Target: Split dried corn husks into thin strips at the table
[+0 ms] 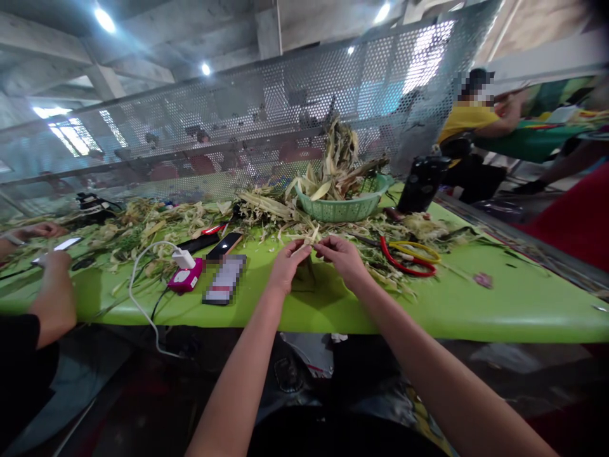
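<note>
Over the front middle of the green table (442, 304), my left hand (287, 265) and my right hand (343, 257) are close together with fingertips pinched. Between them is a small pale piece of dried corn husk (313, 236), with a darker strip hanging below. Each hand grips the piece near its own side; exactly where the fingers meet it is small and partly hidden. Behind them, loose husks (271, 209) lie in a heap. Right of my right hand lie scissors with red handles (409, 265) and another pair of yellow handles (419, 250).
A green plastic basket (340, 208) piled with husks stands behind, beside a dark flask (422, 184). To the left lie a pink power strip (186, 277) with a white charger and cable, and two phones (224, 279). Another person's arm (58, 289) rests at far left. A mesh partition (228, 127) runs behind.
</note>
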`<state>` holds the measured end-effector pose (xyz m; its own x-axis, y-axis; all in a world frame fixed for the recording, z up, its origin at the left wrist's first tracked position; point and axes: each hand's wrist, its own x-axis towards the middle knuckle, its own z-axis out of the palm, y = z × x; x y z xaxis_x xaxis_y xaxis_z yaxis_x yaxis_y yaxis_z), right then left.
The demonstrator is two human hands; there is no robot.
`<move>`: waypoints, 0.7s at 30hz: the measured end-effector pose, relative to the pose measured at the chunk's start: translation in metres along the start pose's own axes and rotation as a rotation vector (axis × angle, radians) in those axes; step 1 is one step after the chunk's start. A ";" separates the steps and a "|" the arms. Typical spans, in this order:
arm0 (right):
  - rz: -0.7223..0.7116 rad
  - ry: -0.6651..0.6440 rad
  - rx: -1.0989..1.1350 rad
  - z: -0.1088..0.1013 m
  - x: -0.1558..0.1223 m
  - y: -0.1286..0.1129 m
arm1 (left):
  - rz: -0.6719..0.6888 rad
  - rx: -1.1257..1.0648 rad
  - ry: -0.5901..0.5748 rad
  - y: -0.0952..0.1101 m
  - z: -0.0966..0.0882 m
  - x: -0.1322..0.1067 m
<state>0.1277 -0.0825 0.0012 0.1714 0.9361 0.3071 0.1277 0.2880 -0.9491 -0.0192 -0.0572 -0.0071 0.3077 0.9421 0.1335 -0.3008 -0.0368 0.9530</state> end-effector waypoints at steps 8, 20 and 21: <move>-0.134 0.029 -0.107 -0.002 0.000 0.003 | -0.076 -0.099 0.006 -0.001 -0.001 0.001; -0.388 0.082 -0.482 0.001 -0.014 -0.011 | 0.104 0.121 0.107 -0.004 -0.002 0.007; -0.385 0.061 -0.523 0.002 -0.014 -0.012 | 0.093 0.102 0.115 -0.005 -0.002 0.007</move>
<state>0.1221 -0.0987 0.0079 0.0719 0.7682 0.6362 0.6471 0.4494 -0.6158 -0.0176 -0.0493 -0.0117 0.1760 0.9647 0.1960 -0.2281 -0.1538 0.9614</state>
